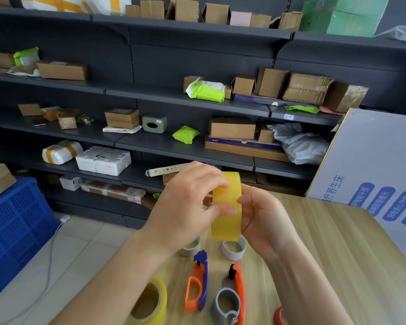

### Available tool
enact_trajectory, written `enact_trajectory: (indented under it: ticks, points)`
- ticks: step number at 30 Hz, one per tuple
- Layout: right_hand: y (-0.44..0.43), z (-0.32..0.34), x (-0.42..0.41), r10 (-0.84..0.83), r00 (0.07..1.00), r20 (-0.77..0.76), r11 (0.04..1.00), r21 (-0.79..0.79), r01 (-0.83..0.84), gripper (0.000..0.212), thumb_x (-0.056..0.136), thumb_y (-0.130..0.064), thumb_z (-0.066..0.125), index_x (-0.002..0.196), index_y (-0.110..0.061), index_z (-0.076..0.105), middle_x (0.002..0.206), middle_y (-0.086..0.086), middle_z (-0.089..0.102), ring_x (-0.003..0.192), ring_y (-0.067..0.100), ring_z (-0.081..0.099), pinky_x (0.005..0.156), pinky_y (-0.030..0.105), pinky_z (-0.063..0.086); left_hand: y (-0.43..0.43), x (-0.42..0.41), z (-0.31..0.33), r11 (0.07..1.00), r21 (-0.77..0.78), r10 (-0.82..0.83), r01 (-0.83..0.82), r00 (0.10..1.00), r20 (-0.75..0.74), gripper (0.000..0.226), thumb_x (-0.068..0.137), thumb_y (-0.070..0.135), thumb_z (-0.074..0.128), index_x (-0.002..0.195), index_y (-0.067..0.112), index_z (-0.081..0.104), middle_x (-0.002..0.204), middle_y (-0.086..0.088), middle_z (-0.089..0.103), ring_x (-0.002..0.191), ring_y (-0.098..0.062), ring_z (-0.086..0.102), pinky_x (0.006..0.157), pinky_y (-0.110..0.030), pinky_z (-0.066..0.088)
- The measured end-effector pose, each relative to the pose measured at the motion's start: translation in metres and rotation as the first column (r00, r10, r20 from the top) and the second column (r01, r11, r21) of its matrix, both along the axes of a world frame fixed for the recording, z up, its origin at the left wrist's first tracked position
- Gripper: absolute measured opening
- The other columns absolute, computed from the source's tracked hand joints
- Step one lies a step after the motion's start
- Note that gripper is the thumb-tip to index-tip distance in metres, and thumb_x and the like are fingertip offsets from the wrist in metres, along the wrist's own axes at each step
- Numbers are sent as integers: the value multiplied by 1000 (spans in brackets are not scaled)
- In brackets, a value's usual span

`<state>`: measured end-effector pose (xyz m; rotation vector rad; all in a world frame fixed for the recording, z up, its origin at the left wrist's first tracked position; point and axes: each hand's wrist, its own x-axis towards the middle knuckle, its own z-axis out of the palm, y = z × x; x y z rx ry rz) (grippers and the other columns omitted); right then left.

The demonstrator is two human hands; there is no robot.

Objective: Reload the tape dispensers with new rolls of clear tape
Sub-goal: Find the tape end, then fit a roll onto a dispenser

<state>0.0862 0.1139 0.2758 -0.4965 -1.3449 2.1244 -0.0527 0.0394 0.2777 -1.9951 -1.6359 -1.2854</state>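
A yellowish clear tape roll (226,221) is held edge-on above the wooden table. My right hand (264,219) grips it from the right. My left hand (188,202) pinches its outer face with thumb and fingertips. Below on the table lie an orange and blue tape dispenser (197,287) and an orange and grey tape dispenser (231,299), both without a roll. A second clear tape roll (150,301) lies at the lower left. Two used-up white tape cores (233,248) (190,248) sit just under my hands.
The wooden table (338,254) runs to the right, with a white printed board (373,172) leaning at its far end. Dark shelves (174,102) full of cartons and parcels stand behind. A blue plastic crate (17,231) is on the floor at left. A red object (278,315) peeks in at the bottom.
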Motion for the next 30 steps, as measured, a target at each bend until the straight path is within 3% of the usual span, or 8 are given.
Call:
enact_trajectory:
  ticks: [4, 9, 13, 16, 19, 22, 27, 30]
  points:
    - [1, -6, 1, -35, 998, 50, 999, 15, 34, 39, 84, 4, 32, 94, 2, 70, 91, 19, 72, 76, 24, 72, 61, 34, 59, 2, 6, -4, 998, -61, 34, -30, 997, 73, 37, 65, 38, 77, 88, 12, 67, 91, 4, 64, 89, -10, 53, 81, -25, 43]
    - [2, -13, 0, -111, 989, 94, 994, 32, 109, 35, 66, -9, 46, 91, 3, 68, 87, 19, 72, 79, 29, 66, 77, 45, 49, 2, 10, -8, 995, -103, 25, -10, 989, 149, 30, 67, 33, 80, 85, 16, 63, 80, 7, 59, 79, -8, 52, 71, -30, 46]
    - [4, -12, 2, -93, 992, 82, 995, 46, 89, 39, 77, -4, 42, 107, 5, 66, 102, 23, 73, 89, 29, 71, 81, 45, 56, 4, 8, -11, 986, -143, 96, -81, 990, 103, 61, 69, 44, 79, 120, 15, 61, 109, 4, 58, 105, -13, 51, 90, -28, 46]
    - [6, -13, 4, -90, 992, 90, 994, 66, 84, 50, 69, -8, 46, 113, 11, 60, 99, 22, 70, 87, 28, 70, 78, 42, 56, 7, 4, -11, 979, -159, 130, -127, 991, 11, 68, 70, 61, 64, 115, 11, 68, 109, 2, 59, 106, -13, 49, 87, -29, 48]
    - [6, -12, 3, -90, 990, 105, 991, 108, 78, 55, 67, -11, 46, 115, 13, 56, 93, 20, 71, 84, 27, 69, 77, 42, 55, 7, 5, -13, 989, -97, 120, -116, 992, 38, 60, 73, 58, 59, 106, 9, 73, 99, 0, 62, 96, -16, 53, 77, -32, 51]
    - [8, -13, 2, -99, 989, 110, 989, 119, 86, 56, 67, -10, 47, 115, 18, 52, 94, 22, 71, 87, 29, 68, 80, 45, 54, 6, 6, -14, 992, -56, 116, -113, 991, 60, 53, 70, 51, 69, 100, 8, 75, 94, 0, 63, 92, -16, 55, 73, -32, 52]
    - [8, -15, -2, -175, 971, 161, 980, 124, 156, 65, 60, -16, 57, 112, 22, 46, 109, 46, 47, 89, 37, 57, 79, 48, 45, 7, 3, -7, 990, -119, 91, -74, 985, 147, 36, 67, 37, 80, 95, 14, 77, 93, 5, 65, 91, -8, 55, 79, -21, 48]
    - [9, -19, -4, -178, 966, 190, 977, 155, 149, 69, 56, -22, 60, 113, 16, 50, 102, 35, 53, 92, 41, 51, 77, 47, 45, 10, -4, -2, 988, -147, 69, -38, 975, 209, 14, 74, 24, 79, 87, 16, 78, 89, 9, 66, 89, -5, 57, 80, -19, 45]
